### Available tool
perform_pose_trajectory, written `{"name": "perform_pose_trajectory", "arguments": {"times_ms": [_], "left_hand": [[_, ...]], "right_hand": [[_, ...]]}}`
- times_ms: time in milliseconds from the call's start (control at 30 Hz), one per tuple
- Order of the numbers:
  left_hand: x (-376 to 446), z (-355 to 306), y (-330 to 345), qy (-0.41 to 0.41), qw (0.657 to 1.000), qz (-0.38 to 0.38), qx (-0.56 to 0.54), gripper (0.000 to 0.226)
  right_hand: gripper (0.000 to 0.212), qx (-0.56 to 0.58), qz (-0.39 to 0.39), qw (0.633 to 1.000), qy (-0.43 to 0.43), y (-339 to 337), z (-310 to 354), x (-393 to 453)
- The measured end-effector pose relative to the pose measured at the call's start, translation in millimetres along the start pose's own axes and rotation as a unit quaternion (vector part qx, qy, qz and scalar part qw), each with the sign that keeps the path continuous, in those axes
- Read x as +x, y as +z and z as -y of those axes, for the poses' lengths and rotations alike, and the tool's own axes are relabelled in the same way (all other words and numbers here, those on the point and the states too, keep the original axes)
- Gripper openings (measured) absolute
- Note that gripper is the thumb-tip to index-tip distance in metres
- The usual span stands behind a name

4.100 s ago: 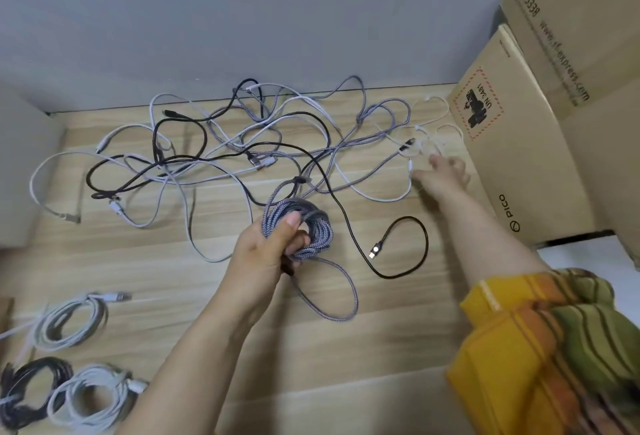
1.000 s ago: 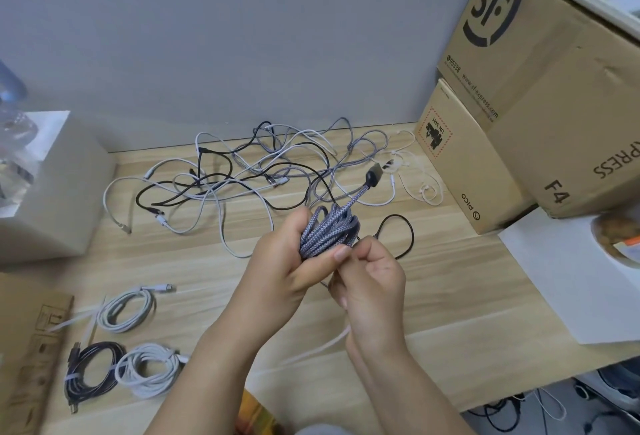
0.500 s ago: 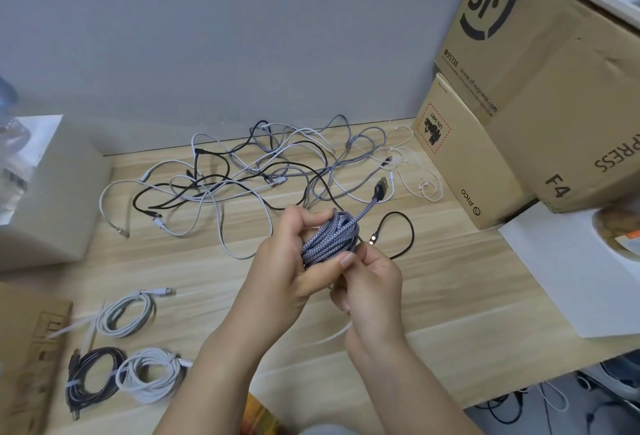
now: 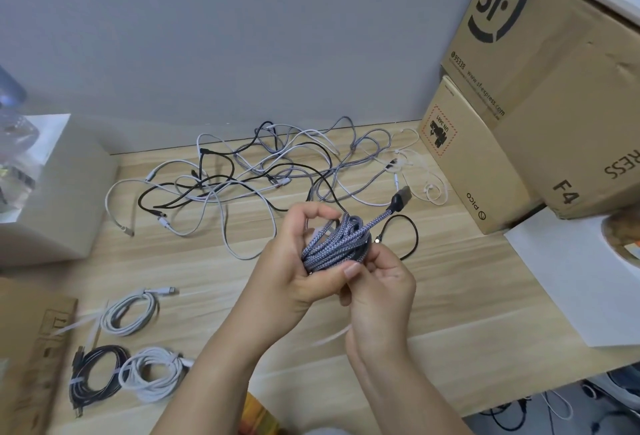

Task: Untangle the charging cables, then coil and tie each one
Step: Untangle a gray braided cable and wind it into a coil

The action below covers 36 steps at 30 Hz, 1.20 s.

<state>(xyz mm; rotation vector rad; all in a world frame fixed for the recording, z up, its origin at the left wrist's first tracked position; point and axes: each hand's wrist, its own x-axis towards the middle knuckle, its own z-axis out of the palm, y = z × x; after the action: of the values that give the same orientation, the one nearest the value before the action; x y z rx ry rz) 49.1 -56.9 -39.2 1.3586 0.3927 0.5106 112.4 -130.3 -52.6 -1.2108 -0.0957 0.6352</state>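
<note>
While the left hand (image 4: 298, 271) grips a coiled grey braided cable (image 4: 334, 244) above the tabletop (image 4: 450, 296), thumb across the bundle, the right hand (image 4: 379, 290) is curled against the coil's lower end, pinching a thin white tie (image 4: 330, 337) that trails below. The coil's black plug (image 4: 401, 199) sticks up to the right. Behind lies a tangle of loose cables (image 4: 263, 174). Three tied coils (image 4: 130, 311) rest at the near left, cardboard boxes (image 4: 519, 88) at the right
</note>
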Motion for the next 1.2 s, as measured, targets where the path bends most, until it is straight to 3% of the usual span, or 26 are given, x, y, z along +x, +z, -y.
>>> {"name": "perform_pose_trajectory", "arguments": {"times_ms": [100, 233, 367, 567, 667, 800, 933, 1000, 1100, 1133, 1200], "left_hand": [[0.6, -2.1, 0.6, -0.030, 0.999, 0.006, -0.023, 0.067], [2.1, -5.0, -8.5, -0.038, 0.999, -0.002, 0.006, 0.058], [2.6, -1.1, -20.2, -0.045, 0.995, -0.032, 0.084, 0.055], [7.7, 1.7, -23.2, -0.066, 0.996, -0.046, 0.041, 0.062], [8.2, 4.8, -21.8, -0.068, 0.994, -0.057, 0.066, 0.056], [6.1, 13.8, -16.7, -0.047, 0.988, -0.097, 0.109, 0.046], [6.7, 13.8, -14.4, -0.048, 0.990, -0.106, 0.079, 0.042], [6.5, 14.5, -15.7, -0.043, 0.989, -0.099, 0.101, 0.040], [6.1, 17.5, -18.7, -0.049, 0.982, -0.090, 0.161, 0.027], [6.1, 18.2, -18.7, -0.051, 0.982, -0.078, 0.165, 0.024], [4.7, 17.9, -15.9, -0.044, 0.980, -0.057, 0.187, 0.026]], "right_hand": [[0.019, -0.023, 0.016, 1.000, -0.012, -1.6, 1.1, -3.1], [0.017, -0.033, 0.120, 0.992, -0.013, -3.0, -1.5, -10.2], [0.024, 0.021, 0.203, 0.975, 0.084, -2.3, -0.9, -15.2], [0.022, 0.198, 0.213, 0.934, 0.207, 1.1, -0.5, -10.6], [0.027, 0.132, 0.190, 0.950, 0.209, 2.1, 0.2, -6.2], [0.028, -0.058, 0.173, 0.973, 0.143, -0.6, 2.5, 2.7], [0.006, -0.230, 0.230, 0.941, 0.089, -12.4, 10.0, 12.9], [0.008, -0.373, 0.192, 0.908, -0.005, -22.4, 15.2, 18.9], [0.006, -0.499, 0.069, 0.827, -0.251, -24.6, 34.0, 26.2], [0.007, -0.488, 0.082, 0.814, -0.304, -19.7, 43.1, 28.3], [0.012, -0.490, 0.186, 0.770, -0.363, -6.4, 53.0, 34.3]]}}
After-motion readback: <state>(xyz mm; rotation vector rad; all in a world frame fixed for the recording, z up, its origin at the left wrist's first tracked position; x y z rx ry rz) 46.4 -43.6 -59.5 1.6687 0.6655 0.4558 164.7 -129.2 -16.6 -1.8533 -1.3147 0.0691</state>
